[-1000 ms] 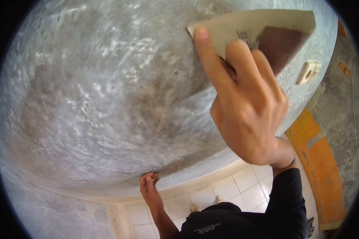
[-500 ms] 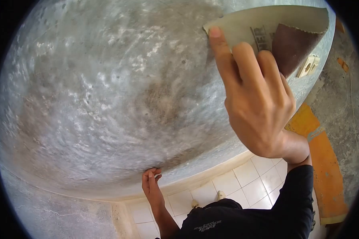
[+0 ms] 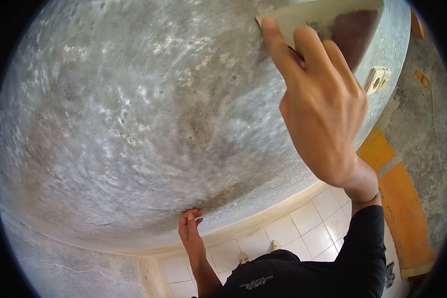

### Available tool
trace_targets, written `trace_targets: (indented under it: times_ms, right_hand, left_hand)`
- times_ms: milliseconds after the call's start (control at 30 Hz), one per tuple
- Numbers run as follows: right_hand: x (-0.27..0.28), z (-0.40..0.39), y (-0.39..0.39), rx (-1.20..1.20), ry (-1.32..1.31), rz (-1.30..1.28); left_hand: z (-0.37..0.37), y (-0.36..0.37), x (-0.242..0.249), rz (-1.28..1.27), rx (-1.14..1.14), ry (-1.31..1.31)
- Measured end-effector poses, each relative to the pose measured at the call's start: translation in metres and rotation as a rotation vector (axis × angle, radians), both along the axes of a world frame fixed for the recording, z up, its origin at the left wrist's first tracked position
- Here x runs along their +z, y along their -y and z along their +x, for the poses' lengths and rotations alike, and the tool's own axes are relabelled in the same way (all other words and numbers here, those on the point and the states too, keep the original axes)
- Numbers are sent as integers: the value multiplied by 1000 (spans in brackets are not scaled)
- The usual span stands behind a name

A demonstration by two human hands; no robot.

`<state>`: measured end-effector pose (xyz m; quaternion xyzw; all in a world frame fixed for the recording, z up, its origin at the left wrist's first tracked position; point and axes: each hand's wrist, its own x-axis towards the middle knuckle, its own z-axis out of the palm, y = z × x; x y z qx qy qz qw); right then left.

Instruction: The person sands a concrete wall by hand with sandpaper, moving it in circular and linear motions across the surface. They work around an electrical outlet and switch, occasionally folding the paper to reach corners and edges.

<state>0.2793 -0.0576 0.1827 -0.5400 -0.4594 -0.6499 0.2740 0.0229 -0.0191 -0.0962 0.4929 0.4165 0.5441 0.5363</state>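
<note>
Grey wall (image 3: 134, 124) is backing sandpaper (image 3: 355, 37), upper R; R hand (image 3: 325, 102) is gripping it, fingers closed on sheet, index straight, wrist bent. L hand (image 3: 191, 231) is curling low nr wall; can't tell if holding anything.

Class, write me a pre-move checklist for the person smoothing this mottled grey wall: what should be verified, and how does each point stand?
1. Right hand holds the tan-backed, dark brown abrasive sheet: ok.
2. Sheet spread flat: not ok, part is turned over, brown side showing.
3. Sheet clear of the cream plastic wall socket: ok.
4. Left hand apart from the sheet: ok, low by the mottled grey wall.
5. Left hand empty: cannot tell, fingers curled.
6. Sheet's hidden underside undamaged: cannot tell.
</note>
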Motion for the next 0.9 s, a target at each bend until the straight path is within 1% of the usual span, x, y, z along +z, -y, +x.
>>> trace_targets:
  times_ms: [67,200,300,333,433,567,600,667,800,867,900]
  right_hand:
    - [1,-2,-3,8,-23,17]
    - [-28,-14,4,-78,-71,-86]
    - [-16,-2,2,25,-71,-36]
    - [-6,1,3,-3,-43,-34]
    - [-14,-14,-3,-42,-2,-26]
    - [-12,-7,-3,38,14,-14]
    - [-2,-8,1,-12,-11,-14]
    - [-2,-9,-4,-58,35,25]
    - [-14,-13,-8,-4,50,0]
    - [-10,-7,-3,30,10,-9]
    - [-7,-6,-4,7,5,6]
  left_hand:
    - [-1,-3,0,10,-10,-3]
    - [-3,0,-1,18,-23,-4]
    - [-4,-2,-2,27,-24,-6]
    - [-4,-2,-3,26,-28,-8]
    - [-4,-4,-5,22,-32,1]
    - [-3,-3,-4,19,-25,17]
    - [-2,-4,-5,15,-24,24]
    - [-3,-2,-6,6,-27,24]
    - [-4,-2,-4,6,-35,6]
    - [-5,-3,-3,13,-37,3]
    - [-4,-4,-3,17,-38,7]
